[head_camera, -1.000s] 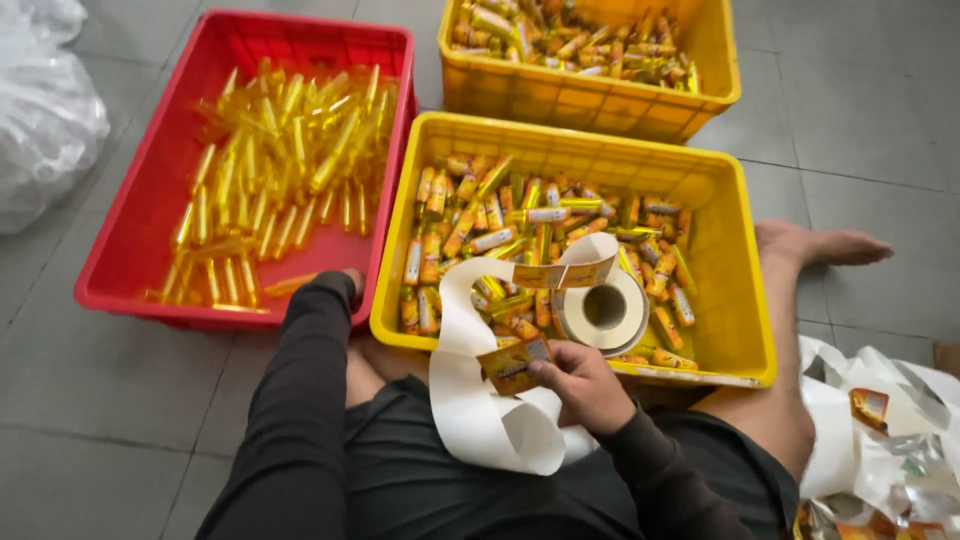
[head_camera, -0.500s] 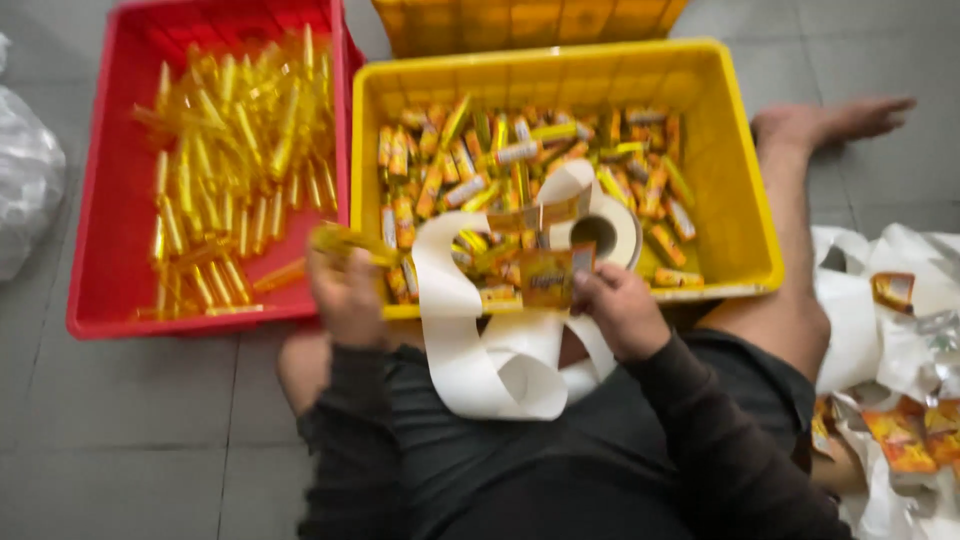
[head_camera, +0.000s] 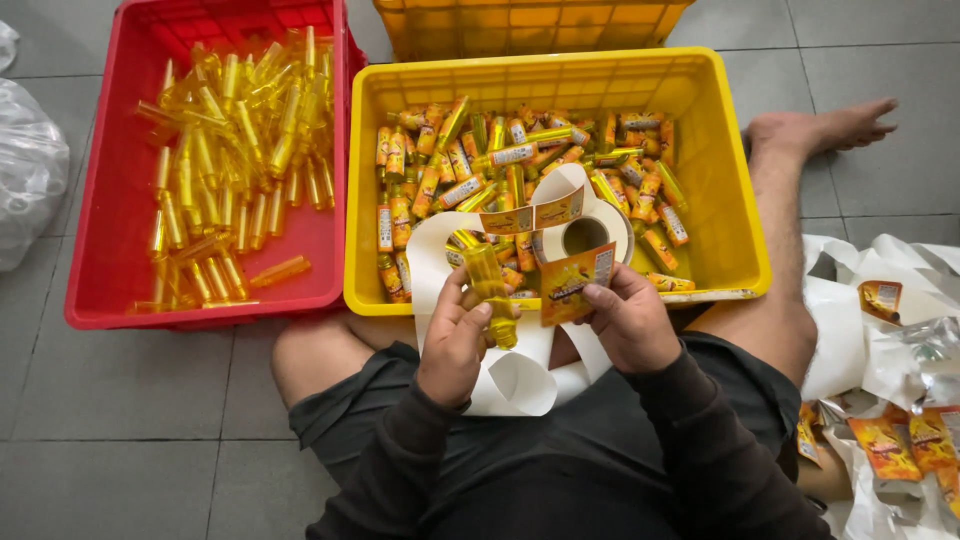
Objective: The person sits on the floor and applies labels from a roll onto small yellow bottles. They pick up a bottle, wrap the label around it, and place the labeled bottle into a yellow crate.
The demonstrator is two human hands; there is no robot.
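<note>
My left hand (head_camera: 455,340) holds a small clear yellow bottle (head_camera: 487,285) upright over my lap. My right hand (head_camera: 625,320) pinches an orange label sticker (head_camera: 572,282) right beside the bottle. A roll of labels (head_camera: 585,235) on white backing paper (head_camera: 510,375) rests at the front of the yellow crate (head_camera: 715,160), its strip trailing down to my lap. That crate holds several labelled bottles (head_camera: 520,160). The red crate (head_camera: 110,240) on the left holds several bare yellow bottles (head_camera: 225,150).
A second yellow crate (head_camera: 530,25) stands behind the first. A clear plastic bag (head_camera: 30,180) lies at the far left. Torn white packaging and orange label sheets (head_camera: 890,440) lie on the grey tiled floor at the right, by my bare leg (head_camera: 800,200).
My left hand reached to the red crate, took a bare bottle and brought it to my lap. My right hand peeled a label off the roll and now holds it beside the bottle.
</note>
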